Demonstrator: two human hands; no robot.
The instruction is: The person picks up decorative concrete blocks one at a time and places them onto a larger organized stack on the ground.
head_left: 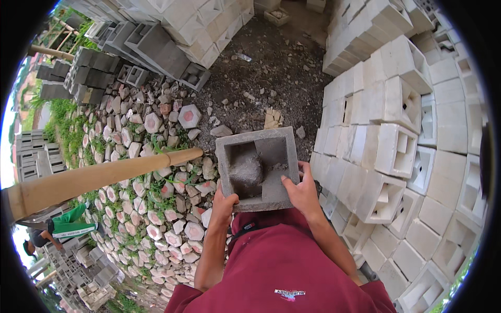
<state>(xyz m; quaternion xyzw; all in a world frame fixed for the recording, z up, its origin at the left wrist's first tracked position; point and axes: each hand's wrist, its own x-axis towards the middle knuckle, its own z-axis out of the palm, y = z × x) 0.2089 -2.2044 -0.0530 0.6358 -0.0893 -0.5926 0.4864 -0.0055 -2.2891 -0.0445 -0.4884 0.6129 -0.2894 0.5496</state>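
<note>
A grey square concrete block (pixel 279 192) is held in front of my body, its recessed face turned up toward me. Inside its hollow part sits a rough grey lump (pixel 246 169), with some crumbs of loose material beside it. My left hand (pixel 223 204) grips the block's lower left corner, thumb on the rim. At the lower right side, my right hand (pixel 303 189) clasps the block with its thumb over the face. The fingers underneath the block are hidden on both sides.
Stacked pale concrete blocks (pixel 360 125) rise close on the right. A thick bamboo pole (pixel 115 172) juts in from the left above a bed of rubble and hexagonal pavers (pixel 189 116). Grey blocks (pixel 167 52) stand at the far left. A person in green trousers (pixel 73 221) is at far left.
</note>
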